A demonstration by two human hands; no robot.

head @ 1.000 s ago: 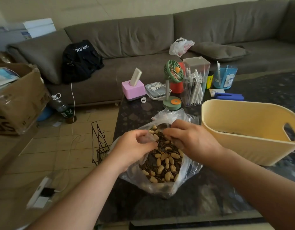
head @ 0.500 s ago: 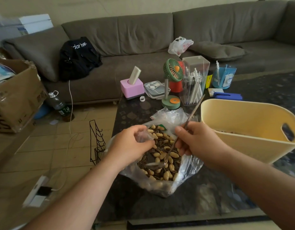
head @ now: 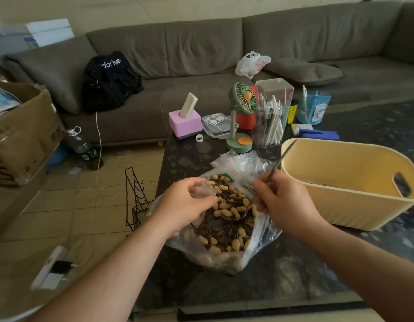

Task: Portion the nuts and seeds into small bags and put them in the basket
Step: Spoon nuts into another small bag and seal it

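Note:
A large clear plastic bag (head: 259,242) lies open on the dark table, full of peanuts and striped sunflower seeds (head: 227,226). My left hand (head: 185,205) pinches a small clear bag (head: 205,190) at the big bag's left rim. My right hand (head: 285,201) grips a metal spoon (head: 277,165), handle pointing up and right, its bowl down among the nuts. The yellow basket (head: 341,201) stands to the right, beside my right hand.
Behind the bag stand a green desk fan (head: 241,126), a clear pen holder (head: 272,115), a pink tissue box (head: 185,123) and a blue cup (head: 313,108). A grey sofa (head: 201,54) runs along the back. A wire rack (head: 136,198) and a cardboard box (head: 22,133) sit on the floor at left.
My right hand has drawn away from my left hand and taken hold of the spoon, whose bowl now dips into the nuts. My left hand keeps the small bag.

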